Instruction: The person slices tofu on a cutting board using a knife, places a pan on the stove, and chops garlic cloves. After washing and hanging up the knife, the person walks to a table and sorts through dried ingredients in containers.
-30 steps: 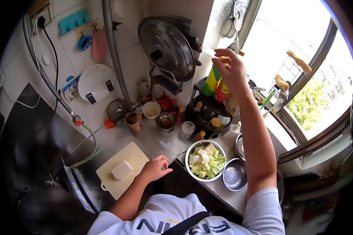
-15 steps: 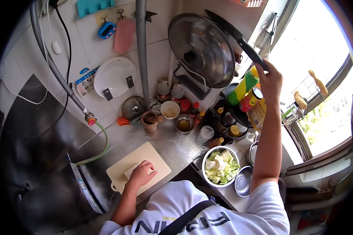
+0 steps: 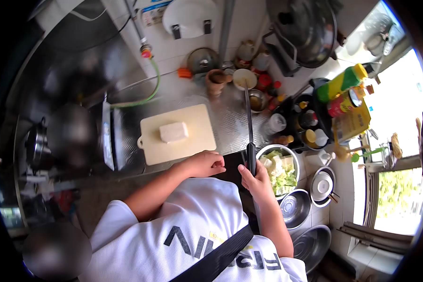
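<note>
My right hand [image 3: 257, 182] grips the black handle of a kitchen knife [image 3: 249, 115]; the blade points away from me and shows nearly edge-on. My left hand [image 3: 204, 163] is empty and loosely curled, with a gap between thumb and fingers. It hovers by the near edge of a cream cutting board [image 3: 198, 138]. On the board lies a pale white block [image 3: 174, 132], whole and apart from both hands; it looks like tofu. Just right of the knife handle stands a white bowl [image 3: 296, 165] of cut greens and white chunks [image 3: 279, 170].
Metal basins [image 3: 296, 208] stand beyond the white bowl at the right. Bottles [image 3: 308, 117], a small bowl [image 3: 244, 79] and a mortar [image 3: 216, 83] line the back. A green hose [image 3: 156, 84] reaches the counter at left. A large pan lid [image 3: 310, 30] hangs on the wall.
The knife has come down from beside the hanging lid to in front of me in my right hand. My left hand has left the white block and drawn back toward me. The view has shifted.
</note>
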Available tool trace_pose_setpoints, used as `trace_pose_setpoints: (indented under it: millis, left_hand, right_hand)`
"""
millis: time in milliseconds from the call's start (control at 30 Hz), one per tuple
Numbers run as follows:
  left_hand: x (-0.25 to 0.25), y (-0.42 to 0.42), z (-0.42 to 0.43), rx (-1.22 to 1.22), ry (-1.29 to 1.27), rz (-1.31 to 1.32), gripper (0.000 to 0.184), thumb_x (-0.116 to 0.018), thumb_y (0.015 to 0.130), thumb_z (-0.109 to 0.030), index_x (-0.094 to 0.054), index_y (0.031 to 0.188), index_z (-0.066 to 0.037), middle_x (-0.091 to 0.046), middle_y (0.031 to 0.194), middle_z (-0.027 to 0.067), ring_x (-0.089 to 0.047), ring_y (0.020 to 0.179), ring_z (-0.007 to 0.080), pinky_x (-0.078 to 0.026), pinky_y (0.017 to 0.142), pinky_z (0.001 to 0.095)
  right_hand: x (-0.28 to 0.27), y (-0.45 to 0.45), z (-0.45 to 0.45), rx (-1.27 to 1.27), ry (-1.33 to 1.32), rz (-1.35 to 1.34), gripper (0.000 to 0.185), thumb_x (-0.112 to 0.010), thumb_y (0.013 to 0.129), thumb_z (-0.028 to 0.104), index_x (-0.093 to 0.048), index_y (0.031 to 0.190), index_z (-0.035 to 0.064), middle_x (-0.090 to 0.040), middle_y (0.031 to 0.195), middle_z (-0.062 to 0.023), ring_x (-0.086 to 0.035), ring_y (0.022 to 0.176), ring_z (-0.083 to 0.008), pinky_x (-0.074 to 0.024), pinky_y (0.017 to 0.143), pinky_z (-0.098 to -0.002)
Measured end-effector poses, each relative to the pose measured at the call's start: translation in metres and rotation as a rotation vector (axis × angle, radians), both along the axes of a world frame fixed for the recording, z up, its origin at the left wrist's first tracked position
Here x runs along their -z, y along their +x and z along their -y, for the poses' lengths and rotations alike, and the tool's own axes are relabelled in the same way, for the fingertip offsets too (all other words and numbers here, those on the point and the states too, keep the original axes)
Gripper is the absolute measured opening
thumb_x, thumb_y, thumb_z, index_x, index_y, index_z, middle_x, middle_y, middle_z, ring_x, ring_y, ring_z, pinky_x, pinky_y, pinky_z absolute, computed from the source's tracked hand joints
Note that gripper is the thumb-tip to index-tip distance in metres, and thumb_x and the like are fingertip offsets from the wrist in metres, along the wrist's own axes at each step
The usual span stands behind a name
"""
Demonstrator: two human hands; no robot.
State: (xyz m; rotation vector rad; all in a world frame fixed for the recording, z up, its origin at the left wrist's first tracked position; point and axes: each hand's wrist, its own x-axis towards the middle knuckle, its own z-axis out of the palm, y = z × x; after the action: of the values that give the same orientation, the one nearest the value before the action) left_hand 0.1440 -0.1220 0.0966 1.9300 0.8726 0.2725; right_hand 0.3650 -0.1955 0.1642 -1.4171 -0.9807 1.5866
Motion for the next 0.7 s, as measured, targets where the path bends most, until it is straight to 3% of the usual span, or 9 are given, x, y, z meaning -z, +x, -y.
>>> trace_pose_setpoints:
  millis: [33,100,167,233,300,367,467,600,700]
  left_hand:
    - [0.012,-0.012,0.01,0.053,0.051,-0.2,0.024,-0.072,0.089,-0.026,-0.068,0.096,-0.003,-0.068,0.094,0.0133,-0.067,0.088,0.0283,-0.054,0.077,0.0395]
    - [0.034,-0.044,0.032,-0.005,0.106,-0.357,0.025,-0.071,0.087,-0.028,-0.069,0.094,-0.005,-0.068,0.094,0.0134,-0.066,0.093,0.0326,-0.052,0.083,0.0432]
    - [0.043,-0.074,0.046,-0.139,0.061,-0.37,0.024,-0.071,0.087,-0.027,-0.069,0.094,-0.005,-0.068,0.095,0.0138,-0.065,0.094,0.0335,-0.052,0.083,0.044]
    - [0.056,-0.103,0.059,-0.256,0.005,-0.367,0.022,-0.07,0.087,-0.026,-0.069,0.095,-0.005,-0.068,0.095,0.0149,-0.065,0.093,0.0339,-0.052,0.083,0.0441]
    - [0.067,-0.125,0.067,-0.371,0.038,-0.352,0.023,-0.071,0.087,-0.024,-0.068,0.093,-0.002,-0.069,0.092,0.015,-0.067,0.086,0.0286,-0.054,0.077,0.0404]
    - [0.063,-0.135,0.065,-0.426,0.074,-0.345,0.02,-0.071,0.087,-0.021,-0.068,0.091,-0.001,-0.068,0.09,0.0155,-0.068,0.087,0.0291,-0.054,0.077,0.0405]
    - [0.072,-0.149,0.053,-0.532,0.089,-0.269,0.018,-0.069,0.087,-0.02,-0.067,0.091,-0.003,-0.068,0.091,0.0135,-0.067,0.09,0.0315,-0.054,0.076,0.0423]
    - [0.071,-0.157,0.023,-0.626,0.254,-0.271,0.022,-0.071,0.085,-0.021,-0.065,0.097,-0.003,-0.067,0.097,0.0109,-0.066,0.091,0.0312,-0.054,0.078,0.0427]
    - [0.069,-0.164,-0.015,-0.643,0.551,-0.217,0.028,-0.074,0.082,-0.023,-0.065,0.102,-0.005,-0.065,0.099,0.011,-0.065,0.093,0.0318,-0.053,0.08,0.0428]
  right_hand:
    - [0.014,-0.005,0.003,-0.033,0.005,-0.068,0.021,-0.068,0.096,0.02,-0.054,0.095,0.0051,-0.048,0.065,0.0061,-0.042,0.055,-0.0034,-0.0325,0.049,-0.0215]
    - [0.03,-0.007,0.006,-0.114,0.057,-0.077,0.02,-0.068,0.096,0.02,-0.055,0.098,0.0036,-0.049,0.067,0.005,-0.044,0.058,-0.0044,-0.0346,0.052,-0.0211]
    - [0.047,-0.01,0.008,-0.097,0.07,-0.367,0.032,-0.07,0.094,0.017,-0.054,0.116,0.0004,-0.053,0.08,-0.0006,-0.046,0.062,-0.0067,-0.0375,0.055,-0.0231]
    - [0.062,-0.021,0.006,-0.056,0.145,-0.025,0.038,-0.07,0.092,0.014,-0.052,0.123,0.0005,-0.054,0.086,-0.0023,-0.048,0.063,-0.0092,-0.0411,0.057,-0.0253]
    - [0.115,-0.019,0.0,-0.123,0.188,0.376,0.031,-0.068,0.087,0.009,-0.055,0.114,0.0,-0.059,0.079,-0.0049,-0.056,0.068,-0.0119,-0.0461,0.061,-0.0271]
    - [0.143,-0.025,-0.001,-0.125,-0.012,0.465,0.026,-0.068,0.085,0.01,-0.056,0.106,0.0008,-0.059,0.074,-0.0057,-0.056,0.066,-0.0116,-0.0464,0.059,-0.0285]
    - [0.149,-0.044,0.006,-0.061,-0.18,0.272,0.017,-0.061,0.094,0.01,-0.052,0.108,0.006,-0.049,0.066,0.0016,-0.046,0.052,-0.0073,-0.0363,0.045,-0.024]
    - [0.134,-0.071,0.009,0.026,0.092,0.061,0.012,-0.058,0.098,0.009,-0.05,0.104,0.0029,-0.052,0.069,0.001,-0.046,0.057,-0.0062,-0.0377,0.051,-0.0226]
    - [0.127,-0.091,-0.001,0.031,0.164,0.118,0.009,-0.06,0.095,0.006,-0.052,0.099,0.0032,-0.052,0.07,0.0016,-0.049,0.058,-0.0063,-0.0407,0.052,-0.0233]
